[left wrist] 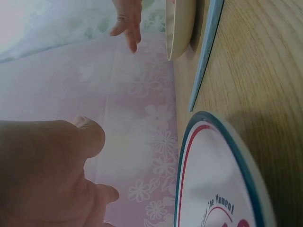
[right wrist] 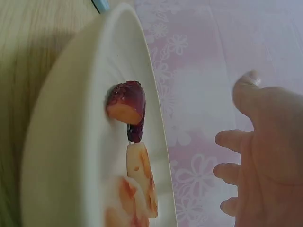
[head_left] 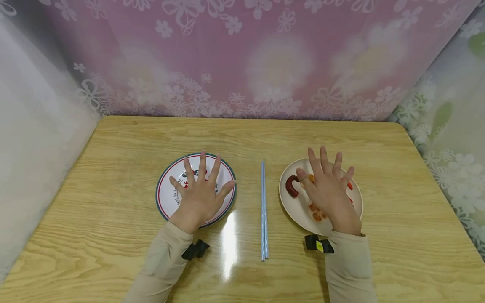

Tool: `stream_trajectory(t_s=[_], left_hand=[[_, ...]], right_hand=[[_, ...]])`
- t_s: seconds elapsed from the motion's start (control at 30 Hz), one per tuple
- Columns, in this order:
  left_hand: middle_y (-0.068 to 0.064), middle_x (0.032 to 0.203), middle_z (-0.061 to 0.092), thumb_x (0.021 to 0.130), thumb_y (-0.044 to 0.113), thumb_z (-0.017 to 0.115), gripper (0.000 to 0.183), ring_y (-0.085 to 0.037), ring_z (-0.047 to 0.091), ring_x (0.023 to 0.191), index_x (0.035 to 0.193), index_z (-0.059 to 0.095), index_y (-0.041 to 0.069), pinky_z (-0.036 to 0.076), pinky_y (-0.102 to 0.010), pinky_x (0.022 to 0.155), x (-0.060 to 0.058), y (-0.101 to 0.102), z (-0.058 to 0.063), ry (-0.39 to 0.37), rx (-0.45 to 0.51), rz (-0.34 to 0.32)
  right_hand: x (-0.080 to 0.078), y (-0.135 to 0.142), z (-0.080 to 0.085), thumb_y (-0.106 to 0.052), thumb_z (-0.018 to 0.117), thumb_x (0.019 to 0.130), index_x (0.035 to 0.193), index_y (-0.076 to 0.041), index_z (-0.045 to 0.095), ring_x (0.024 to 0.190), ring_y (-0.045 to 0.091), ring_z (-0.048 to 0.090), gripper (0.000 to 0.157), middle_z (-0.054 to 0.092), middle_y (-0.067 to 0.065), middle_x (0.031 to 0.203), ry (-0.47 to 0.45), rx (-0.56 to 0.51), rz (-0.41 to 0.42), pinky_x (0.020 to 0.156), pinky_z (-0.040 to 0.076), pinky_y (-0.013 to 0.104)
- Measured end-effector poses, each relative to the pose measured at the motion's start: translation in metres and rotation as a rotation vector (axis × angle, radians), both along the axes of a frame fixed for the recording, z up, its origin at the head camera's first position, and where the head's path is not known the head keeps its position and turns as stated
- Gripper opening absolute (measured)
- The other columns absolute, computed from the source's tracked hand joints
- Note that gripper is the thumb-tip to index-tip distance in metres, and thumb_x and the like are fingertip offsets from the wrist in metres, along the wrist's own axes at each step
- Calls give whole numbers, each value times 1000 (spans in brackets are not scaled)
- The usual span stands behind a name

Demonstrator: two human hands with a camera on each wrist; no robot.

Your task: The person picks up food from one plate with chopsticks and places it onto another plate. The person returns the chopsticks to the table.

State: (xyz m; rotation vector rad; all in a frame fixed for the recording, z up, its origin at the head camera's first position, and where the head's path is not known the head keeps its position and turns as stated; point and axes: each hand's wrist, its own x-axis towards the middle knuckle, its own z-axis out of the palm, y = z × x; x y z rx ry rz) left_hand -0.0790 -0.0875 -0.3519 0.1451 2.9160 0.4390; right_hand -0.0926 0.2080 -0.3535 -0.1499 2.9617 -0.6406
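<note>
My left hand [head_left: 201,200] hovers palm down over a white plate [head_left: 166,198] with a blue-green rim and a red ring, fingers spread wide. Printed letters and red figures show between the fingers. Over a cream plate [head_left: 291,210] on the right, my right hand [head_left: 329,193] is held the same way, holding nothing. That plate bears a curved dark-red sausage-like piece [right wrist: 127,101], a pale round slice with brown spots [head_left: 316,212], and orange and red bits partly hidden by the hand. Both wrist views show the hands apart from the plates.
A pair of light-blue chopsticks [head_left: 264,210] lies lengthwise between the two plates on the wood-grain table [head_left: 125,168]. Behind the table hangs a pink floral curtain [head_left: 227,63], with pale cloth at both sides. Dark straps with cameras sit at each wrist.
</note>
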Motion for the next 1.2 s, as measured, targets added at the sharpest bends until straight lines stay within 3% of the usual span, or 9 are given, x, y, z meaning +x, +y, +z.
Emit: stream_trajectory(t_s=[0.23, 0.33, 0.4, 0.43, 0.53, 0.7, 0.87, 1.03, 1.2], left_hand=[[-7, 160, -15, 96, 65, 28, 74, -50, -18, 139, 156, 7, 28, -1, -81, 93, -2, 5, 3, -12, -16, -20], [-9, 160, -11, 97, 64, 25, 72, -50, -16, 140, 156, 7, 26, 0, -80, 95, -3, 4, 5, -2, -24, -10], [-12, 161, -8, 99, 62, 24, 71, -50, -15, 140, 156, 7, 24, 0, -80, 96, -5, 2, 6, 10, -18, -4], [-13, 161, -6, 99, 61, 24, 70, -50, -14, 140, 156, 8, 23, 1, -80, 96, -5, 1, 6, 17, -11, -2], [-16, 160, -2, 100, 59, 25, 70, -50, -14, 140, 156, 10, 21, 1, -79, 96, -7, -2, 6, 23, 10, -2], [-23, 158, 8, 104, 45, 29, 62, -54, -4, 140, 155, 15, 14, 5, -78, 98, -11, -15, 9, 32, 30, 31], [-30, 147, 30, 96, 11, 44, 52, -56, 30, 130, 146, 33, 1, 25, -71, 98, -15, -36, 15, 64, 65, 122], [-32, 105, 55, 94, 5, 46, 27, -45, 59, 86, 113, 51, -13, 49, -54, 69, -13, -53, 12, 169, 90, 176], [-12, 61, 52, 99, 10, 43, 25, -22, 54, 53, 81, 55, -3, 41, -33, 47, -7, -60, 6, 162, 153, 101]], right_hand=[[-1, -5, 0, -54, 44, 98, 155, -14, 17, 140, 47, -18, 75, 0, 23, 159, 52, 4, 41, 102, -12, 70], [0, -16, 1, -31, 64, 94, 143, -6, 45, 135, 47, 31, 58, 39, 27, 145, 190, -49, 106, 107, 23, 62], [4, -28, 2, -15, 69, 90, 124, -1, 62, 104, 38, 61, 38, 61, 23, 116, 288, -70, 166, 89, 47, 51], [7, -34, 3, -9, 70, 88, 115, 0, 66, 87, 33, 65, 28, 66, 20, 102, 330, -72, 197, 78, 52, 46], [19, -52, 3, 0, 70, 83, 94, -3, 70, 62, 20, 57, 11, 63, 8, 76, 394, 5, 279, 56, 48, 36], [36, -75, -7, 4, 72, 78, 85, -10, 64, 55, 20, 53, 18, 54, 6, 70, 450, 245, 466, 43, 42, 33], [45, -80, -22, 1, 74, 77, 89, -10, 56, 56, 21, 54, 24, 52, 8, 74, 497, 389, 658, 41, 41, 29], [43, -79, -28, -9, 76, 80, 89, -13, 62, 61, 17, 55, 17, 54, 5, 81, 534, 476, 795, 47, 44, 26], [39, -84, -28, -12, 72, 85, 89, -19, 68, 63, 14, 55, 9, 49, 1, 83, 520, 494, 953, 49, 44, 23]])
